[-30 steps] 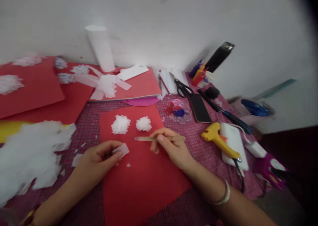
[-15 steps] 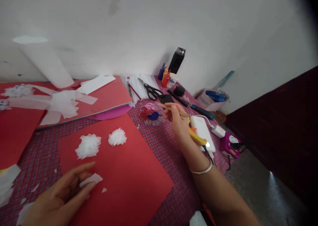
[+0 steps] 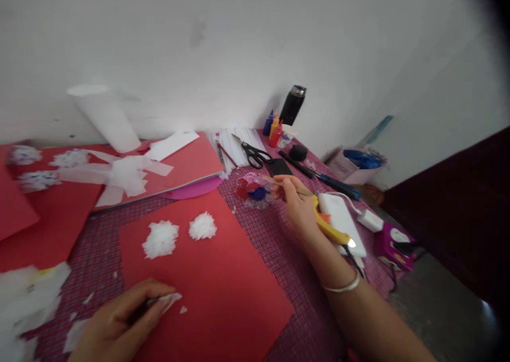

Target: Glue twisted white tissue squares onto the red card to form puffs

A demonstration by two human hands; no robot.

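My left hand (image 3: 131,317) is low over the red paper (image 3: 223,282), its fingers pinching a small crumpled piece of white tissue paper (image 3: 170,300). Just beyond it, two ruffled white paper flowers (image 3: 161,239) lie on the sheet. My right hand (image 3: 297,203) grips a thin wooden stick (image 3: 271,180), whose tip points left toward a clear plastic palette (image 3: 255,189) with red, blue and pink paint. Whether the tip touches the paint is hard to tell. Beside the right hand lies a yellow glue gun (image 3: 333,231).
Black-handled scissors (image 3: 253,154) lie behind the palette, near paint bottles (image 3: 274,131) and a black thermos (image 3: 294,104). A white power bank (image 3: 342,221) and purple socket block (image 3: 394,245) stand right. A white paper roll (image 3: 109,120) leans on the wall; loose tissue (image 3: 27,303) lies left.
The view has shifted left, so everything sits further right. The left fingers have closed in, and the tissue piece is more folded. The right hand keeps the stick by the palette.
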